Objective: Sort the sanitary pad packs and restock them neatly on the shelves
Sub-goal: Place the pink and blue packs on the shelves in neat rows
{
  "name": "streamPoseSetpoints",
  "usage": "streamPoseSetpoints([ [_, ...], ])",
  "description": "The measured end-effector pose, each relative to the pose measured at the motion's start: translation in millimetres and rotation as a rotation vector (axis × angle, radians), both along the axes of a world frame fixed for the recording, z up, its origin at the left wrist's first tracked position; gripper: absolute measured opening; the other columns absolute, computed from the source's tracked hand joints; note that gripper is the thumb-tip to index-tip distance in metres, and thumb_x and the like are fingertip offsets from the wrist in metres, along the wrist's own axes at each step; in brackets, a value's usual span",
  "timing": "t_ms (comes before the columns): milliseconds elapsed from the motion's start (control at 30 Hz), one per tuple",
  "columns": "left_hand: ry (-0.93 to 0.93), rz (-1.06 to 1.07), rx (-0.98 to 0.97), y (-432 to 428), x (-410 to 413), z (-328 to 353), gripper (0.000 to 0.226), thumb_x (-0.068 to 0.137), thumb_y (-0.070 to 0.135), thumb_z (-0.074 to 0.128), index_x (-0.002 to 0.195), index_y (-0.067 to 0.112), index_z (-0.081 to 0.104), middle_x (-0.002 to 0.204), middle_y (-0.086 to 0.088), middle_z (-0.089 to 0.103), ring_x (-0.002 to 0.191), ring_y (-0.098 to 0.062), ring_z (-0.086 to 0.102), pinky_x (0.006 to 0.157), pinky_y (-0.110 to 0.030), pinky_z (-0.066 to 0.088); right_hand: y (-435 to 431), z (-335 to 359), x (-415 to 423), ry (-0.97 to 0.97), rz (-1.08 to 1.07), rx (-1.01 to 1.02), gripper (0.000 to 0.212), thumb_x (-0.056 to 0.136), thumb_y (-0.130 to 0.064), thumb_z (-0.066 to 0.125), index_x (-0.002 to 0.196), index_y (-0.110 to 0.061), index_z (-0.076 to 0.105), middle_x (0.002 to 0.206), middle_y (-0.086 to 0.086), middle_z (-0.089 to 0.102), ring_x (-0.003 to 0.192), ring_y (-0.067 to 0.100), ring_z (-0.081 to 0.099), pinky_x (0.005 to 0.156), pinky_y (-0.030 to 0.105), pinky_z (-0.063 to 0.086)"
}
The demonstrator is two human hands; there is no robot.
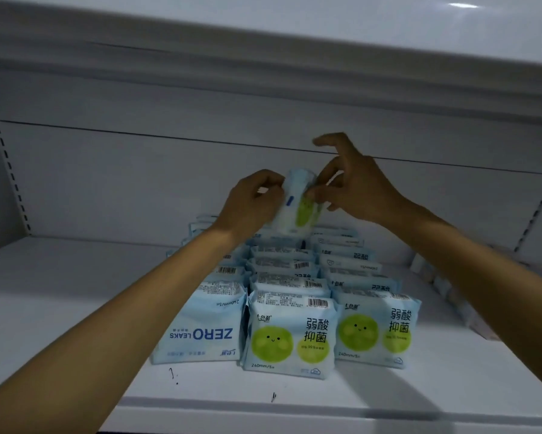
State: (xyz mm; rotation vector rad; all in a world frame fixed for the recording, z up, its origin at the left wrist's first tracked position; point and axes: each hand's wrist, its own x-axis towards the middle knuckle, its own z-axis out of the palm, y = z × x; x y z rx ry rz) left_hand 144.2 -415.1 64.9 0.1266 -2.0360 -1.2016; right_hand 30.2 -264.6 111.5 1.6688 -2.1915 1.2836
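Both hands are up over the stock. My left hand (254,202) curls round the left edge of a pack (298,208). My right hand (357,189) pinches its right edge with thumb and lower fingers, forefinger lifted free. The pack hangs in the air, tilted, just above the back of the rows (298,264), green blob facing me, not touching them.

Below, three rows of pale blue packs run back toward the back wall (138,170), standing close together, barcodes on their tops. There is open room above them, up to the upper shelf (294,32). The front of the left row is the ZERO pack (201,333), turned upside down: "ZERO LEAKS", "240mm/5". Beside it, touching, the middle pack (290,336) stands upright: smiling green face, "弱酸抑菌", "240mm/5". The right pack (376,330) shows the same print.

The white shelf (60,308) lies bare to the left of the rows, wide open as far as the slotted upright (9,170). To the right there is a bare strip, then more packs (451,292), too blurred to read. There are small dark marks (172,374) near the front lip. The light is dim.
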Motion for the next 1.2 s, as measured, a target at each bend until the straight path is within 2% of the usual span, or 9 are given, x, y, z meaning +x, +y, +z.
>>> streamPoseSetpoints([
  [67, -0.012, -0.040, 0.007, 3, -4, 4, 0.029, 0.097, 0.009, 0.041, 0.085, 0.023, 0.063, 0.084, 0.007, 0.062, 0.075, -0.008, 0.056, 0.064, -0.017, 0.045, -3, -4, -2, -0.005, 0.043, 0.084, 0.074, 0.080, -0.012, 0.077, 0.137, -0.039, 0.038, 0.083, 0.007, 0.062, 0.071, 0.019, 0.067, 0.059, 0.025, 0.058],
  [167, 0.008, 0.000, 0.037, 2, -7, 5, 0.025, 0.097, 0.007, 0.042, 0.096, 0.018, 0.064, 0.087, 0.009, 0.062, 0.077, -0.005, 0.055, 0.060, -0.007, 0.042, -13, -14, -11, 0.265, -0.089, 0.133, 0.026, 0.083, -0.028, 0.073, 0.104, -0.015, 0.067, 0.083, 0.004, 0.060, 0.076, 0.024, 0.061, 0.059, 0.030, 0.048],
  [267, -0.005, 0.101, 0.102, 0, -7, -10, 0.030, 0.099, 0.017, 0.048, 0.129, 0.012, 0.049, 0.114, 0.003, 0.057, 0.090, -0.003, 0.056, 0.067, -0.005, 0.046, -19, -18, -28, 0.474, -0.364, 0.063, 0.035, 0.084, -0.044, 0.067, 0.088, -0.010, 0.064, 0.090, 0.004, 0.049, 0.082, 0.020, 0.051, 0.062, 0.029, 0.035],
  [367, -0.395, 0.097, -0.153, 9, -10, -38, 0.059, 0.098, 0.042, 0.047, 0.148, 0.017, 0.029, 0.151, -0.002, 0.036, 0.133, -0.019, 0.041, 0.108, -0.031, 0.037, -26, -17, -42, 0.350, -0.360, -0.062, 0.035, 0.088, -0.035, 0.067, 0.108, -0.006, 0.059, 0.106, 0.011, 0.056, 0.094, 0.024, 0.055, 0.072, 0.033, 0.043],
  [467, -0.809, 0.077, -0.573, 19, -13, -61, 0.068, 0.093, 0.065, 0.032, 0.145, 0.021, 0.038, 0.149, -0.004, 0.041, 0.133, -0.025, 0.041, 0.110, -0.040, 0.033, -41, -24, -43, 0.268, -0.248, -0.029, 0.027, 0.090, -0.034, 0.065, 0.102, -0.011, 0.058, 0.091, 0.006, 0.063, 0.081, 0.023, 0.058, 0.067, 0.034, 0.045],
  [767, -0.748, 0.170, -0.717, 16, -16, -75, 0.066, 0.091, 0.068, 0.029, 0.141, 0.026, 0.042, 0.147, 0.001, 0.043, 0.125, -0.023, 0.046, 0.101, -0.038, 0.037, -81, -96, -41, 0.196, -0.022, 0.670, 0.022, 0.100, -0.022, 0.050, 0.107, -0.013, 0.068, 0.119, 0.009, 0.065, 0.097, 0.018, 0.058, 0.085, 0.028, 0.042],
  [1000, -0.761, 0.169, -0.710, 15, -17, -73, 0.065, 0.094, 0.064, 0.029, 0.147, 0.026, 0.033, 0.162, 0.002, 0.006, 0.148, -0.020, 0.005, 0.119, -0.042, 0.008, -78, -80, -51, -0.166, -0.020, 0.319, 0.034, 0.099, -0.036, 0.049, 0.097, -0.012, 0.074, 0.097, 0.005, 0.072, 0.095, 0.025, 0.066, 0.092, 0.037, 0.051],
  [1100, -0.784, 0.155, -0.720, 15, -19, -74, 0.070, 0.094, 0.065, 0.026, 0.149, 0.022, 0.027, 0.159, 0.000, 0.019, 0.146, -0.021, 0.016, 0.118, -0.043, 0.013, -82, -74, -52, -0.296, 0.023, 0.519, 0.042, 0.098, -0.043, 0.048, 0.099, -0.010, 0.074, 0.096, 0.006, 0.074, 0.092, 0.020, 0.068, 0.090, 0.029, 0.052],
  [1200, -0.794, 0.166, -0.709, 15, -18, -74, 0.066, 0.094, 0.064, 0.027, 0.143, 0.021, 0.036, 0.150, -0.002, 0.037, 0.137, -0.023, 0.031, 0.113, -0.041, 0.021, -91, -63, -66, -0.183, -0.032, 0.289, 0.022, 0.095, -0.020, 0.060, 0.102, -0.002, 0.070, 0.101, 0.015, 0.071, 0.088, 0.022, 0.066, 0.090, 0.037, 0.054],
])
